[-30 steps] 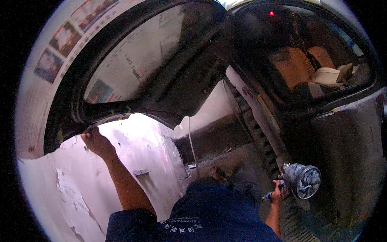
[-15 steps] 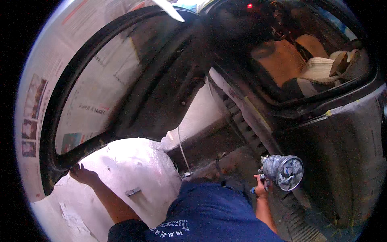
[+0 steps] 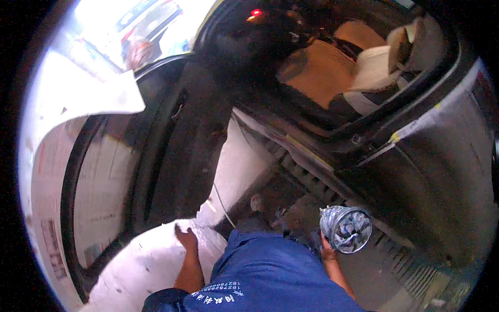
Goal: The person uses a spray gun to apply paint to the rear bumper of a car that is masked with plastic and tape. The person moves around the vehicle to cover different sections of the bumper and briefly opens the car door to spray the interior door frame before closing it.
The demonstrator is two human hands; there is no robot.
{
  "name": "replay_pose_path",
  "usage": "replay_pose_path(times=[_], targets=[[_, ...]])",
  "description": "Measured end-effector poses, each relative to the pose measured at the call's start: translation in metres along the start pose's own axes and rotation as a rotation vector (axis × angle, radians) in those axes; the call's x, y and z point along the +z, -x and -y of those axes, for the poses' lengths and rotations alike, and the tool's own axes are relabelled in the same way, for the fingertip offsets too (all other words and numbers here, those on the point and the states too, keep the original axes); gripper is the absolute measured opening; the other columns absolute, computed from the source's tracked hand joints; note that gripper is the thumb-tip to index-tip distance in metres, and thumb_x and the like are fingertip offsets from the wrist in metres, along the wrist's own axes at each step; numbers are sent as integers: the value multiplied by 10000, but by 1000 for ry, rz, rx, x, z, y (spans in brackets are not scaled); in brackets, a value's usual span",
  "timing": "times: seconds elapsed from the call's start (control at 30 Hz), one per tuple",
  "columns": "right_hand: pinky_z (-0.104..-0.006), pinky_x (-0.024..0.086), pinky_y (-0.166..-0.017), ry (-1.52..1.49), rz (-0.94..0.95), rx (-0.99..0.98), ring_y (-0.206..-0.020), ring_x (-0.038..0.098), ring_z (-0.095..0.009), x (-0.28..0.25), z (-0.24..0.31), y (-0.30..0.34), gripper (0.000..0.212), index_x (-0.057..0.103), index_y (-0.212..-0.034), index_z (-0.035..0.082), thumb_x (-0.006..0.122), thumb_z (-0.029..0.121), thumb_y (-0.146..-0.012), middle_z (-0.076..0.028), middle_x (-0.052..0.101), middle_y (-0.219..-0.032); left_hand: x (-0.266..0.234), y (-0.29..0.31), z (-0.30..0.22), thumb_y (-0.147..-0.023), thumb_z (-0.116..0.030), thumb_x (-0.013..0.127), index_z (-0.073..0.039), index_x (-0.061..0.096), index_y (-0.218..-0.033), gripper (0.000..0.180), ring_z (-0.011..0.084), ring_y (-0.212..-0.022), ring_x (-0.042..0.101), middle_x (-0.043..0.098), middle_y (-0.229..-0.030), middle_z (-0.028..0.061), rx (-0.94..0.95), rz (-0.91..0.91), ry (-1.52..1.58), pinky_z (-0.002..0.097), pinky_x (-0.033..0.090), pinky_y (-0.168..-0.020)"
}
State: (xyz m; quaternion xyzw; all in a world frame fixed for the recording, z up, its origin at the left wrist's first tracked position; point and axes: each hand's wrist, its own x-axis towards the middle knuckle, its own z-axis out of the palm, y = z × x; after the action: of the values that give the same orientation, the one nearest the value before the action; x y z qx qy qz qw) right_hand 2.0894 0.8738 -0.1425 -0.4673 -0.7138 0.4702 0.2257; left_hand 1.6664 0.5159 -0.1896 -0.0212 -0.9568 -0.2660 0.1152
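Note:
My right hand, low on the right, is closed on a spray gun. The gun's round paint cup, grey and smeared, faces up with its clear rim toward me and hides most of the gun's body and the fingers. My left hand is near my waist, thumb and fingers apart, with nothing in it. Beneath or beside it spreads a white covering; I cannot tell whether they touch. Just beyond stands an open car door, dark, with papered window glass.
To the right is the dark car body, with yellow tape along its edge. Brown seats show through the opening. A thin cord hangs by the door. A loose white sheet sticks out at upper left.
My left hand has come away from the door's lower window frame toward my body. The view has shifted, and the spray gun in my right hand appears slightly farther left.

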Motion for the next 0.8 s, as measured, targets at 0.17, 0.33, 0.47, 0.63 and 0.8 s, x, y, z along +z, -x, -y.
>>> replay_pose_path(times=[0.17,0.33,0.47,0.63,0.8], targets=[[-291,475,-684,-36,-65,189,-755,613,-163,-6,-22,21,152,633,-919,31,570,152,-852,-69,651,-877,34,-23,-184,-734,-79,553,35,471,-1173,461,318,-1071,514,520,-1148,217,290,675,79,371,396,-925],[-283,483,-670,-90,-198,363,-748,612,-155,7,-10,46,159,621,-952,26,574,140,-852,-69,646,-910,114,-69,-247,-742,-121,568,32,497,-1138,431,315,-1032,532,545,-1096,213,553,959,76,377,416,-898],[-277,489,-659,-80,-462,417,-742,610,-148,18,9,2,170,611,-978,21,578,131,-852,-70,641,-936,176,-88,-338,-734,-151,605,-24,542,-1092,385,309,-989,546,555,-1066,181,877,1164,-48,387,435,-856],[-269,496,-645,-33,-818,465,-735,609,-140,21,48,-41,190,599,-1011,15,582,119,-853,-71,635,-969,224,-91,-414,-741,-229,602,-51,554,-1104,407,306,-962,555,556,-1067,177,1137,1388,-223,389,453,-821],[-261,504,-630,-74,-1113,458,-728,607,-132,37,131,-97,215,586,-1044,10,586,107,-853,-71,629,-1002,302,-167,-413,-752,-239,581,-31,551,-1104,410,298,-939,565,573,-1051,177,1052,1538,-351,380,452,-821]])
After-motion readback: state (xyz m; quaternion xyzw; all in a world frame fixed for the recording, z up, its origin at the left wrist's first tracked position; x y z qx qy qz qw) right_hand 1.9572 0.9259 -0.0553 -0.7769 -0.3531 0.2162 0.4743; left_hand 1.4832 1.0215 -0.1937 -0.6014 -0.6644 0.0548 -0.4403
